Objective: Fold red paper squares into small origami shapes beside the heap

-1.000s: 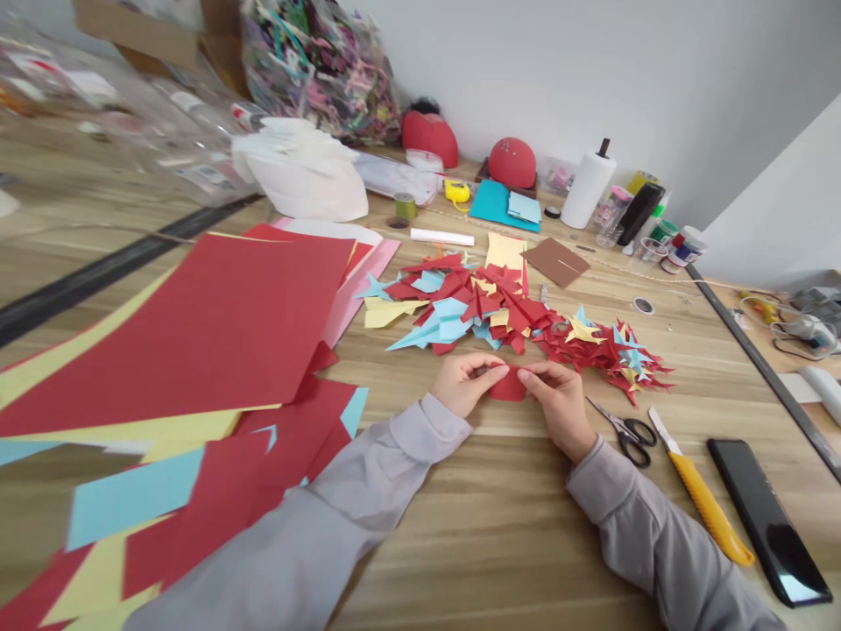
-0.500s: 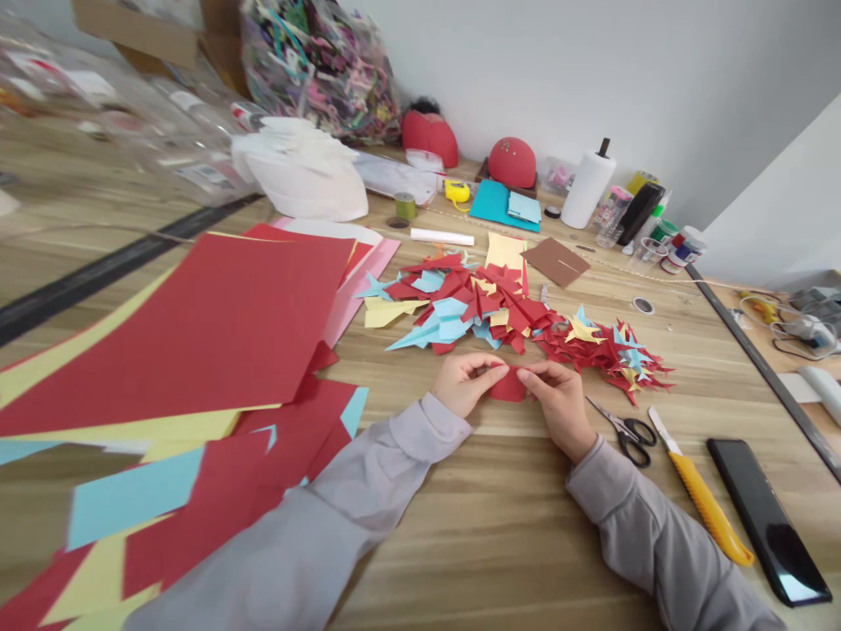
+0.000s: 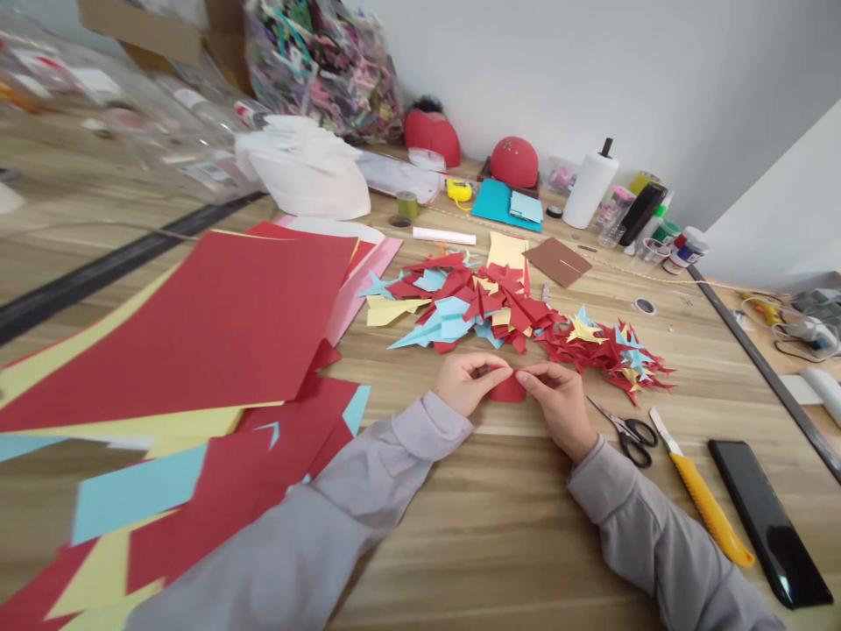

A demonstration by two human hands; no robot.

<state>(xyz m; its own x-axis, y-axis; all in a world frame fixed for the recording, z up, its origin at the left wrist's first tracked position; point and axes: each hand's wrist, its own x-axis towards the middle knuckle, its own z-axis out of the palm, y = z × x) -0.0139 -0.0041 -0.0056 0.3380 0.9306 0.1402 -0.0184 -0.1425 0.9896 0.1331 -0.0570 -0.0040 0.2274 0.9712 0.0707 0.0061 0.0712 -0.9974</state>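
Between my hands is a small piece of red paper point(image 3: 507, 390), held just above the wooden table. My left hand point(image 3: 468, 383) pinches its upper left edge between thumb and fingers. At the upper right edge, my right hand point(image 3: 557, 399) grips it the same way. The two thumbs nearly meet, and the fingers cover the paper's top. Just beyond lies a heap of folded paper planes point(image 3: 453, 320) in red, blue and yellow. A pile of small, pointed folded pieces point(image 3: 611, 350) spreads to its right.
Large red sheets point(image 3: 250, 307) and cut paper strips point(image 3: 141, 491) cover the left side. Right of my hands lie scissors point(image 3: 632, 431), a yellow-handled knife point(image 3: 706, 499) and a black phone point(image 3: 768, 521). Behind stand a white paper roll point(image 3: 590, 191), a tape measure point(image 3: 458, 190) and a brown card point(image 3: 557, 262).
My thumbs have drawn slightly closer together along the red paper's top edge. The view has shifted a little; the other things lie as before.
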